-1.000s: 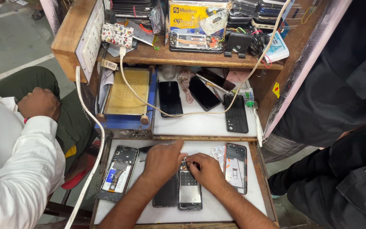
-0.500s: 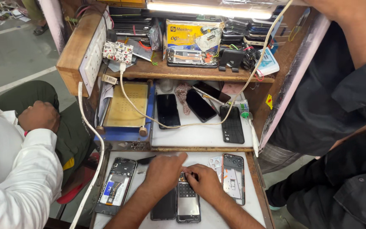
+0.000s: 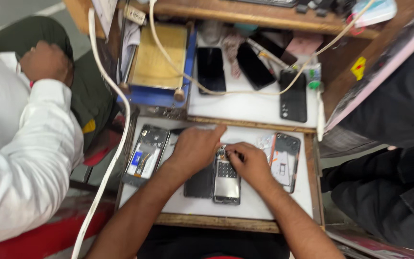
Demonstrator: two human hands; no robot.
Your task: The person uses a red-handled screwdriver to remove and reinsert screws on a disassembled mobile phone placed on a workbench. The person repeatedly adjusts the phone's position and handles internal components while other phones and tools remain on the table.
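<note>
My left hand [image 3: 195, 148] rests palm down on a dark phone [image 3: 199, 182], next to an opened phone [image 3: 227, 180] with its back removed, on the white work mat [image 3: 255, 206]. My right hand [image 3: 250, 160] is curled at the top of that opened phone, fingertips pinched on its upper end; whether a small tool is in them I cannot tell. The two hands nearly touch above it.
Another opened phone [image 3: 145, 154] lies at the mat's left, a third [image 3: 286, 160] at its right. Three dark phones [image 3: 211, 69] lie on the upper white shelf with a blue and brass machine [image 3: 159, 62]. A white-sleeved person [image 3: 29, 144] sits left, a dark-clothed person [image 3: 398, 144] stands right.
The camera has tilted down and closer, so the top shelf has left the view. My hands stay on the same phones, with the left one slid slightly up.
</note>
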